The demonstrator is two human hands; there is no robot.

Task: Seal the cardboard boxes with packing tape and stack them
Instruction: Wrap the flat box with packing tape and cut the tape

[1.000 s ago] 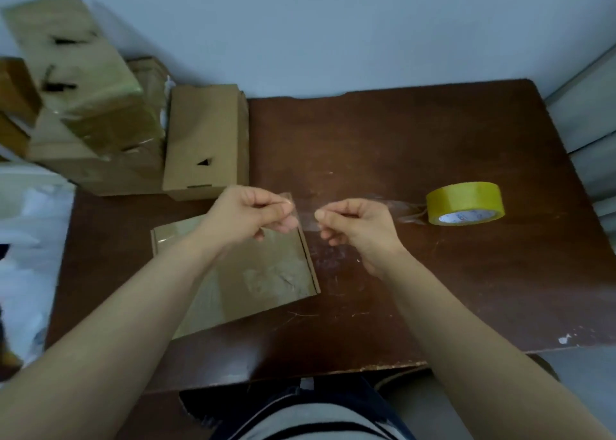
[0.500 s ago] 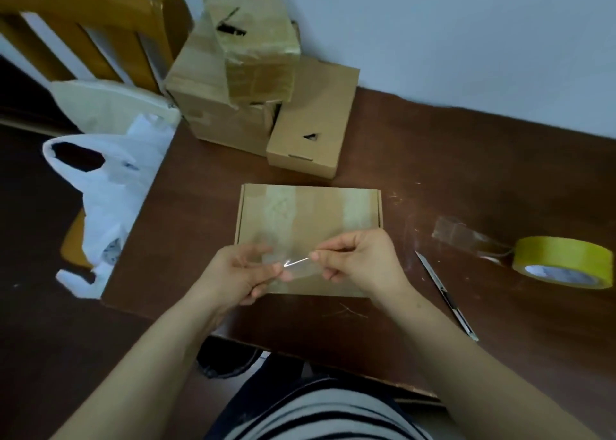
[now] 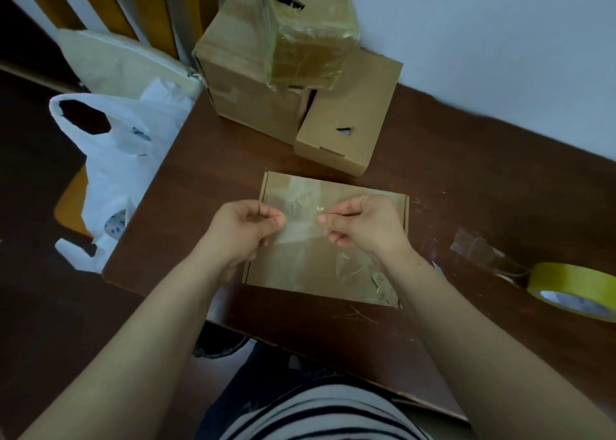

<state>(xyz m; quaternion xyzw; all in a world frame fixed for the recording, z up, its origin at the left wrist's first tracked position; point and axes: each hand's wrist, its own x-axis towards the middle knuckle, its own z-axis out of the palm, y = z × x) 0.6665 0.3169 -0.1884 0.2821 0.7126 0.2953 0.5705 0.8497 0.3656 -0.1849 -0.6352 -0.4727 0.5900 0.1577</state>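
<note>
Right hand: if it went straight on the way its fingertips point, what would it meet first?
Probably the left hand: the right hand points across at it, with only the clear tape strip both pinch between them. They seem level above the flat box, though depth is unclear.

A white plastic bag (image 3: 110,159) is sagging at frame left, beside the brown table (image 3: 466,179). A beige pouch (image 3: 116,63) is lying above it, against a wooden chair (image 3: 133,9) in the upper left. A pale wall (image 3: 483,23) is filling the upper right.
</note>
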